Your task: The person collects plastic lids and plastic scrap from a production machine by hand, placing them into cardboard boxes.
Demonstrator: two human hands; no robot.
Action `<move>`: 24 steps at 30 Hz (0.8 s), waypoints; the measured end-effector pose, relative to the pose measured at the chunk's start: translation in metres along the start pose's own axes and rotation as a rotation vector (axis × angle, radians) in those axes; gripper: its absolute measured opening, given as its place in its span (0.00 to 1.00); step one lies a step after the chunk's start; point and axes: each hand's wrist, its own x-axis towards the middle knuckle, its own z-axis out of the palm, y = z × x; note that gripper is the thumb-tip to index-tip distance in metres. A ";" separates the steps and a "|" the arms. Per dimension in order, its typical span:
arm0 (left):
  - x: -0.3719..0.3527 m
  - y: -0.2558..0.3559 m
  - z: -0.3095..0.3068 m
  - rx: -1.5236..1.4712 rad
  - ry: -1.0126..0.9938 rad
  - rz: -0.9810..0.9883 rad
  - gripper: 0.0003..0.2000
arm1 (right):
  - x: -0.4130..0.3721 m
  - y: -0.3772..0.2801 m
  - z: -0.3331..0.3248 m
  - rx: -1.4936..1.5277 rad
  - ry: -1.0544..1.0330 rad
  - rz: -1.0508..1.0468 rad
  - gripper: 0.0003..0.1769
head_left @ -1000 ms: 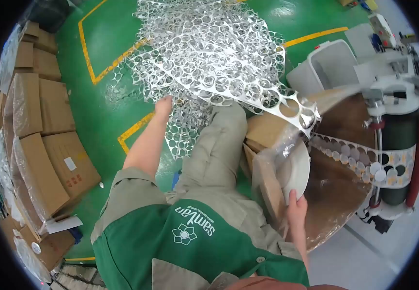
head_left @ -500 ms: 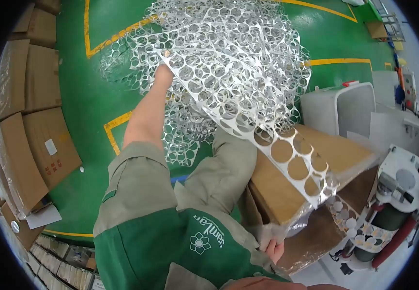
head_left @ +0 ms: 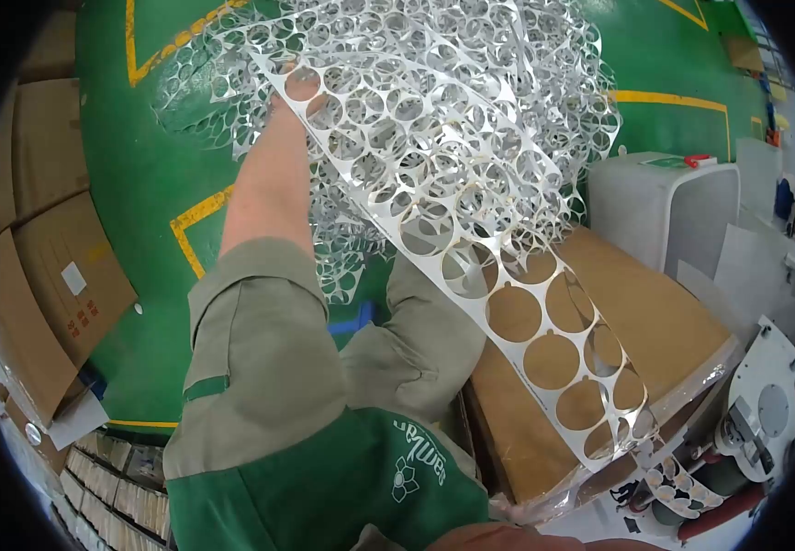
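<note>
So the holey silver strip [head_left: 511, 351] has its near end over the cardboard box [head_left: 655, 321] and its long axis slants forward-left from there to the left hand [head_left: 302, 84], the only one showing, fingers too hidden to tell if they're pinching.

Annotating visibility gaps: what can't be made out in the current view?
All in the head view:
- Left hand: grip partly hidden behind the perforated strip.
- Right hand: not visible; can't tell whether something covers it or the lower edge cuts it off.
- Blue object: partly hidden by the trouser legs; identity unclear.
- White label: wording too small.
- Grey bin: inside bottom hidden by its wall.
</note>
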 end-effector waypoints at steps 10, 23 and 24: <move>-0.006 0.008 0.022 -0.143 0.018 -0.123 0.29 | -0.009 0.000 0.005 0.010 0.027 0.017 0.13; 0.002 0.002 0.014 -0.164 -0.024 -0.126 0.32 | -0.002 0.001 0.013 0.021 0.056 0.016 0.13; 0.009 0.000 0.019 -0.166 -0.028 -0.112 0.31 | -0.002 0.000 0.014 0.023 0.063 0.022 0.13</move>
